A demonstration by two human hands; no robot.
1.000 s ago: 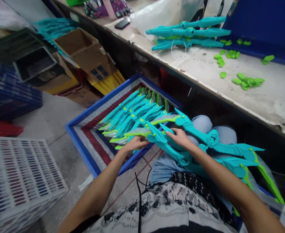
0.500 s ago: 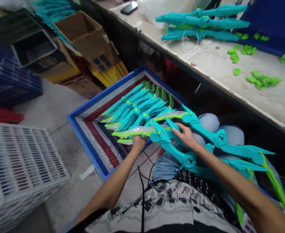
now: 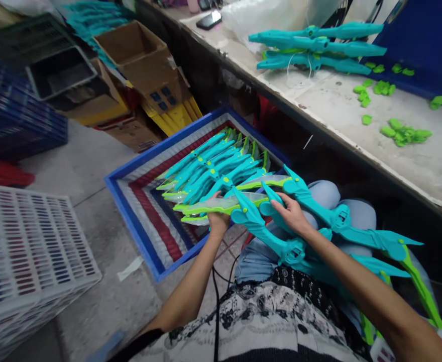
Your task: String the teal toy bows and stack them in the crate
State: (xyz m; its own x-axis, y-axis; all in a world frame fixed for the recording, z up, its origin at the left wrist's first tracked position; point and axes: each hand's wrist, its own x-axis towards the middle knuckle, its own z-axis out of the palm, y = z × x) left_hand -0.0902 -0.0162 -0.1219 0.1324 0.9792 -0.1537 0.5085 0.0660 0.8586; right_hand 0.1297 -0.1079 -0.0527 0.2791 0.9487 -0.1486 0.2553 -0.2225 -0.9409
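Note:
My left hand (image 3: 217, 219) grips the clear, lime-edged blade end of a teal plastic toy (image 3: 251, 221) that lies across my lap. My right hand (image 3: 291, 213) rests on the teal body of the same toy, fingers curled over it. A second teal toy (image 3: 337, 218) lies alongside on my knees, its lime-edged tip pointing right. Just beyond my hands, a blue crate (image 3: 134, 221) lined with striped cloth holds a row of several finished teal toys (image 3: 213, 168).
A workbench (image 3: 356, 125) runs along the right with more teal toys (image 3: 319, 45), scattered green plastic pieces (image 3: 404, 133) and a phone (image 3: 209, 19). Cardboard boxes (image 3: 141, 60) and blue crates (image 3: 13, 115) stand behind; a white crate (image 3: 28, 251) sits at left on the concrete floor.
My left hand has moved from over the blade to a firm grip under it. The view has shifted slightly; the right hand stays on the toy.

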